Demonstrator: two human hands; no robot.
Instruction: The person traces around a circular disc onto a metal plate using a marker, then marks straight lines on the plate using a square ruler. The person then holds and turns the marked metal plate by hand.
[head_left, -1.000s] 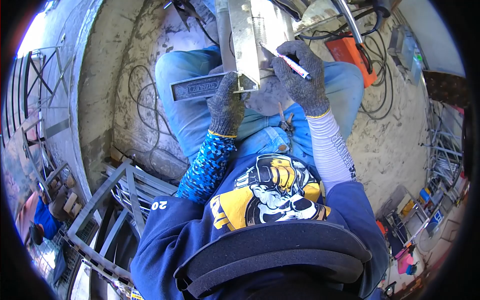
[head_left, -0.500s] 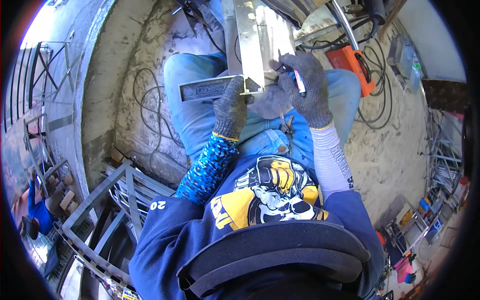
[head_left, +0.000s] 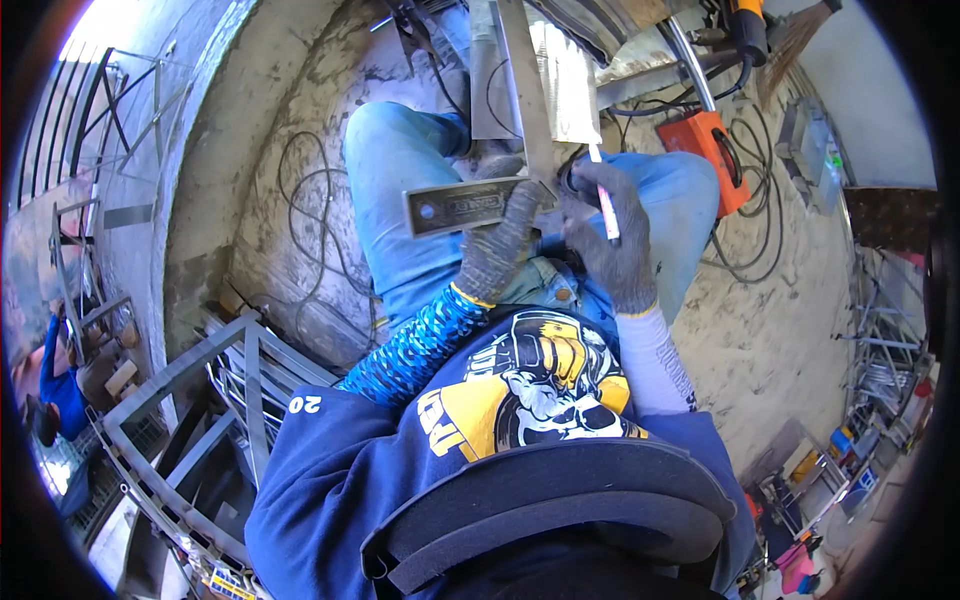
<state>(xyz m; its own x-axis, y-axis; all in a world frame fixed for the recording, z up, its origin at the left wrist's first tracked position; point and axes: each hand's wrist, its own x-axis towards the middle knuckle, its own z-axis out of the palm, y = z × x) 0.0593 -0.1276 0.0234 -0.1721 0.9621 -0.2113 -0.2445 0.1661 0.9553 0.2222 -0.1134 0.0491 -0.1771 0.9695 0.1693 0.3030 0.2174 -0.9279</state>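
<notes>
My left hand (head_left: 500, 238), in a dark knit glove, is closed around the dark stock of a try square (head_left: 455, 207). Its long metal blade (head_left: 525, 90) points away from me, above my lap. Gripped in my gloved right hand (head_left: 622, 255) is a white and red marker (head_left: 608, 212), its narrow end pointing away from me. Just beyond the marker lies a shiny ribbed metal piece (head_left: 567, 95). A flat grey metal piece (head_left: 490, 100) shows left of the blade. I cannot tell whether the blade touches either piece.
An orange-red box (head_left: 700, 160) stands beyond my right knee, with black cables (head_left: 765, 190) on the floor. Another cable (head_left: 300, 220) lies at left. Welded metal frames (head_left: 190, 430) stand at my left side. A person in blue (head_left: 62, 390) is at far left.
The try square has come toward me and to the right with my left hand. My right hand has drawn back slightly, and the marker now shows more of its length.
</notes>
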